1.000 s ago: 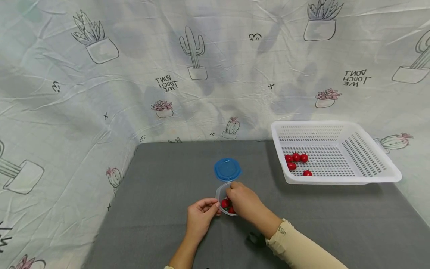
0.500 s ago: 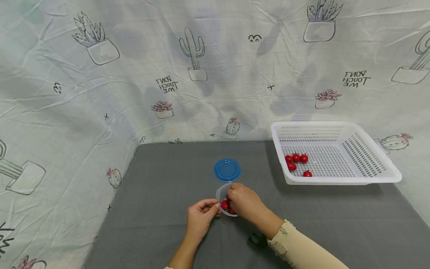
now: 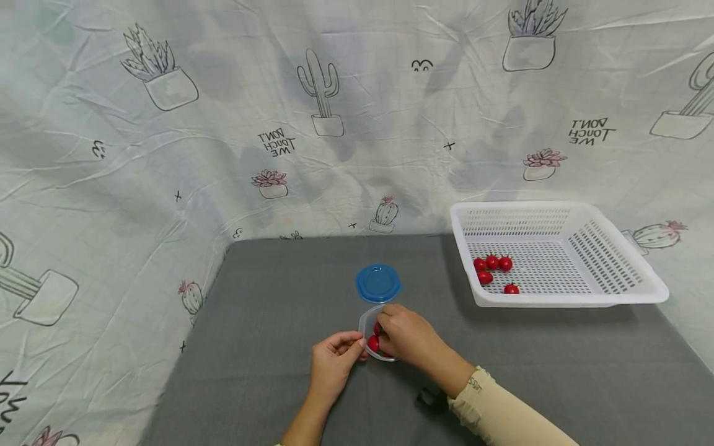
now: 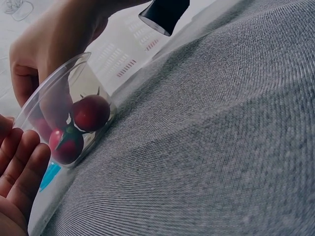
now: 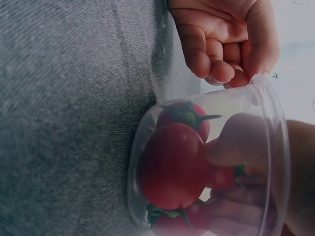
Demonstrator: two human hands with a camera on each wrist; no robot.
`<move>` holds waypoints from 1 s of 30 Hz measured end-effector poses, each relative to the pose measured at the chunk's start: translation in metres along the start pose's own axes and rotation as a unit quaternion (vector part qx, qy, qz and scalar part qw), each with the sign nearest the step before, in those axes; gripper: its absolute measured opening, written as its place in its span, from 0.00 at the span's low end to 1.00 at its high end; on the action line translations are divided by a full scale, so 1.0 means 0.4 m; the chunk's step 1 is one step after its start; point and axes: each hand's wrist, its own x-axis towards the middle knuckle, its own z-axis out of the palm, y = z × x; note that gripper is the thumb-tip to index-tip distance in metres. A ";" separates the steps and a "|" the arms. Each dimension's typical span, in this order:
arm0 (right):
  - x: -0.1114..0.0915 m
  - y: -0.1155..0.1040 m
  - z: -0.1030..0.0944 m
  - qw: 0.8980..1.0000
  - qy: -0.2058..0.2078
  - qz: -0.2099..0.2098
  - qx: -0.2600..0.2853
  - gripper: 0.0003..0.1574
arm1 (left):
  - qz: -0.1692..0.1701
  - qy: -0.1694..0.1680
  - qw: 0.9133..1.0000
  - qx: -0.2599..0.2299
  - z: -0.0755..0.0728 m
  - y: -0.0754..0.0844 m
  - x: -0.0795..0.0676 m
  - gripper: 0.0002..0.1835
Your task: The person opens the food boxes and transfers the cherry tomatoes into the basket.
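Note:
A clear round plastic container [image 3: 365, 322] stands on the grey cloth, with several red cherry tomatoes [image 5: 172, 167] inside, some with green stems. My left hand [image 3: 333, 362] pinches its rim from the left between thumb and fingers. My right hand [image 3: 409, 336] reaches down into the container from the right. Through the clear wall in the right wrist view, its thumb and curled fingers close around a cherry tomato [image 5: 222, 177]. Part of the container and its contents is hidden behind the right hand in the head view.
Just behind the container lies a blue lid [image 3: 378, 283]. A white perforated basket [image 3: 563, 300] stands at the back right, with several cherry tomatoes [image 3: 492, 262] at its left end. A patterned cloth [image 3: 357, 155] hangs behind the table.
Inside the container, my right hand has shifted slightly and the tomatoes near its fingers look a little rearranged. My left hand keeps its hold on the rim.

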 end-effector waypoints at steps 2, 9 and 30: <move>-0.002 0.003 0.002 1.000 0.009 -0.009 0.004 0.13 | 0.002 0.001 1.000 0.000 0.000 0.000 -0.001 0.10; -0.006 0.011 0.009 0.998 0.044 -0.035 0.030 0.15 | 0.002 0.005 1.000 -0.001 -0.001 0.001 -0.002 0.09; -0.022 0.036 -0.005 0.990 0.104 -0.046 0.086 0.16 | 0.019 0.006 1.000 0.001 0.000 -0.001 -0.001 0.09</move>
